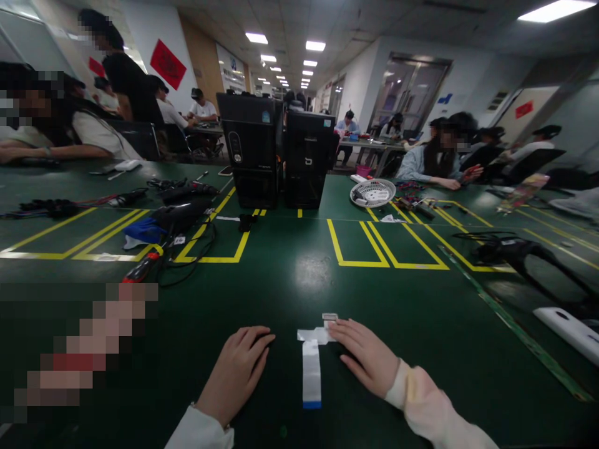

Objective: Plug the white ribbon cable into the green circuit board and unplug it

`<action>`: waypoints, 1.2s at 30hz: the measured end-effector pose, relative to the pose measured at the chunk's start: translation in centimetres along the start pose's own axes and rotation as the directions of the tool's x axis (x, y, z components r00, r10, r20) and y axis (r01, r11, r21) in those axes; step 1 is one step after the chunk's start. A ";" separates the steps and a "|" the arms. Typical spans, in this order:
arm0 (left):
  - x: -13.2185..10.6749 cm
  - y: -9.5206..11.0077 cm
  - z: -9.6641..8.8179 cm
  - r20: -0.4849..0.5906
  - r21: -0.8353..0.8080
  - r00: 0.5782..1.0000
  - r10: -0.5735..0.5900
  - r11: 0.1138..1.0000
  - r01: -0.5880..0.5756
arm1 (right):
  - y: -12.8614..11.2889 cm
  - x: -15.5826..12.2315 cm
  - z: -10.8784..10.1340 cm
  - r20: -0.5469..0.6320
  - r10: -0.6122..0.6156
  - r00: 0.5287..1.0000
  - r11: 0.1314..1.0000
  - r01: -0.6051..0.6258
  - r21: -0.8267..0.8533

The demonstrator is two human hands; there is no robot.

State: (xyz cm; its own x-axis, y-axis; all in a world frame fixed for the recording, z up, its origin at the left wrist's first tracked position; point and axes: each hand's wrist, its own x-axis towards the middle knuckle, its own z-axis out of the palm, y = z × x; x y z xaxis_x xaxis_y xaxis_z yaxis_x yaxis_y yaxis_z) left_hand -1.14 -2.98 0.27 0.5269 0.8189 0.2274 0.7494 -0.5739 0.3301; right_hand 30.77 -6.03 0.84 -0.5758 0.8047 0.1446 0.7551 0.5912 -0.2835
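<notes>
near the desk's (290, 274) front edge, right hand (367, 358) fingers flat, pinning white ribbon cable (311, 368); left hand (236, 371) loosely curled, grasping nothing, just left of it.

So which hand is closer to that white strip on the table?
The right hand. It touches the top end of the white strip; the left hand lies flat on the green table to the strip's left, not touching it.
</notes>
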 end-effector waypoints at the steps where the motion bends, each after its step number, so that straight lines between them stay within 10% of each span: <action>1: 0.0 0.2 -0.1 0.011 -0.007 1.000 0.016 1.000 -0.016 | -0.7 0.6 0.2 0.007 -0.032 0.999 0.999 0.032 0.020; 10: 1.0 4.0 0.1 0.064 -0.125 0.972 0.227 0.968 -0.218 | -3.3 3.1 1.4 -0.018 -0.160 0.987 0.981 0.161 0.109; 15: 1.2 4.4 0.8 0.089 -0.084 0.971 0.224 0.973 -0.217 | 4.6 0.4 -1.5 -0.263 0.111 0.958 0.988 -0.136 -0.075; 17: 1.2 4.2 1.0 0.099 -0.061 0.971 0.217 0.975 -0.212 | 10.0 -2.4 -3.1 -0.422 0.350 0.837 0.888 -0.440 -0.136; 20: 1.2 4.0 1.1 0.126 -0.049 0.967 0.221 0.975 -0.216 | 17.1 -7.7 -4.9 -0.583 0.666 0.464 0.494 -0.861 -0.122; 23: 1.2 4.0 1.3 0.159 -0.050 0.964 0.213 0.977 -0.207 | 20.6 -12.3 -5.6 -0.621 0.737 0.265 0.304 -0.952 -0.045; 31: 1.3 4.3 1.3 0.191 -0.041 0.965 0.181 0.983 -0.177 | 23.1 -16.6 -6.1 -0.491 0.866 0.094 0.116 -0.993 0.015; 36: 1.4 4.3 1.2 0.190 -0.048 0.966 0.178 0.984 -0.171 | 24.4 -17.3 -6.3 -0.419 0.900 0.121 0.123 -0.992 -0.021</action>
State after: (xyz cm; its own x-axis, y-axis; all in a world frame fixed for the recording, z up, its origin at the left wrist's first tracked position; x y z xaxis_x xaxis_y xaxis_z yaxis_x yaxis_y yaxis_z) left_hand 3.30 -4.34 0.88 0.7181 0.6882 0.1040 0.6278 -0.7049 0.3302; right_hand 61.09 -5.23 -2.62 0.7414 0.6518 0.1596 0.6709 -0.7244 -0.1585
